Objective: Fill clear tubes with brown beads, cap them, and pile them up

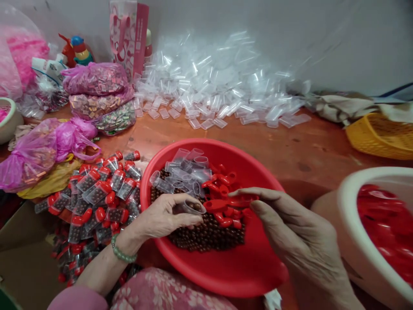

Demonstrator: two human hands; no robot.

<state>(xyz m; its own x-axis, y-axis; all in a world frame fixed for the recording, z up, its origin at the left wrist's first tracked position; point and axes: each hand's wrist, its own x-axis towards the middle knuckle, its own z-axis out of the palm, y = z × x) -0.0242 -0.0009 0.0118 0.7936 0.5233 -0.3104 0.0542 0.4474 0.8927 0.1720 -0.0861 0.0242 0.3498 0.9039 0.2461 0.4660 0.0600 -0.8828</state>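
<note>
My left hand (172, 213) is closed round a small clear plastic tube (195, 207), its open mouth facing right and some brown balls inside. Between the thumb and fingers of my right hand (287, 224) is a long red plastic piece (222, 204), which looks like a small scoop; its tip is close to the tube's mouth. Both hands are over a red basin (254, 262). In it lie many brown balls (206, 237), a heap of clear tubes (183, 174) and several red caps (226, 178).
Filled, red-capped tubes (97, 189) are piled left of the basin. A pale tub (346, 215) of red caps stands at right. Clear tubes (219, 86) are heaped along the wall. Pink bags (97, 79), a gift bag (124, 34) and a yellow basket (380, 137) stand around.
</note>
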